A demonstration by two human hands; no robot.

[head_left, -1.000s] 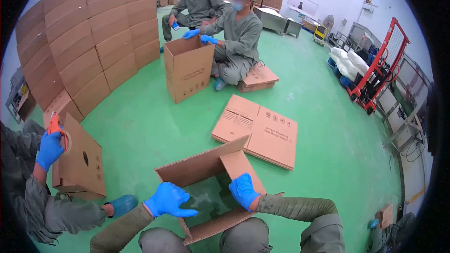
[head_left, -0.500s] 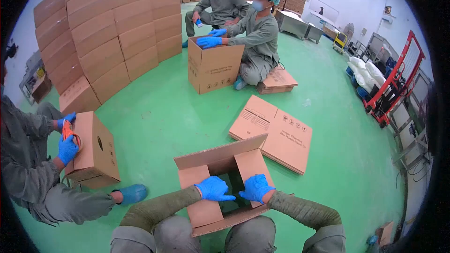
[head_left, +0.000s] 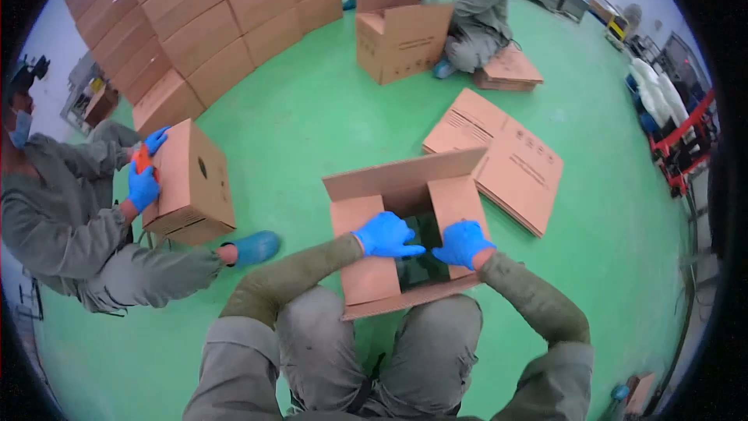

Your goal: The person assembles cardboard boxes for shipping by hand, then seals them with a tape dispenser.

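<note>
Cardboard box [head_left: 405, 226] open on the green floor [head_left: 312, 117] just past the knees, left hand [head_left: 387, 235] spread flat on its left inner flap and right hand [head_left: 463, 243] curled over the edge of the right inner flap, both in blue gloves, neither closed around anything. Just beyond the box to the right, flattened cartons [head_left: 499, 157]; left of the box, a co-worker's gloved hand [head_left: 142, 187] against a closed box [head_left: 191, 182]. Farther beyond the box, another open carton [head_left: 401, 35] with a seated person, and a stacked wall of boxes [head_left: 202, 23].
</note>
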